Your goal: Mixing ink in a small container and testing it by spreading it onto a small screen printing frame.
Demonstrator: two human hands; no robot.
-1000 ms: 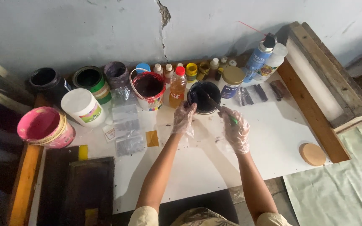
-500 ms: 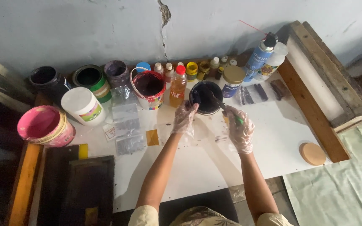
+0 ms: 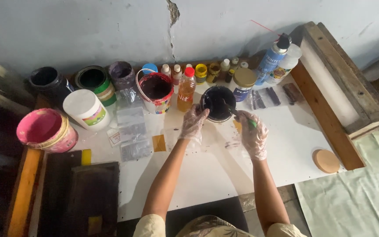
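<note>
Right hand point(image 3: 254, 139), in a thin clear glove: fingers point(image 3: 247, 127) are closing around the green handle of a stirring tool point(image 3: 237, 115). The tool's long axis is running diagonally, handle low and toward the person's right, working end pointing up and left into the dark tub point(image 3: 218, 102). The tip looks to be dipping into the dark contents, though it is too small and dark to be sure.

Left hand point(image 3: 193, 123), also gloved: fingers point(image 3: 199, 115) are curling against the near left wall of the dark tub, steadying it. The tub is sitting upright on the white worktop point(image 3: 207, 171), in the middle of the back row, mouth facing up.

Around it: an orange bottle with a red cap point(image 3: 186, 90) is standing just left of the tub, a red-rimmed bucket point(image 3: 156, 91) beyond that. A gold-lidded jar point(image 3: 244, 83) is standing just right of the tub, with a blue spray bottle point(image 3: 273, 58) behind it near the wall. Farther left, a white tub point(image 3: 86, 109) and a pink tub point(image 3: 46, 130) are sitting well apart from the hands. Clear plastic bags point(image 3: 132, 129) are lying flat left of the left forearm. A round wooden disc point(image 3: 326, 160) is lying near the worktop's right edge, beside a wooden frame point(image 3: 339, 87).
</note>
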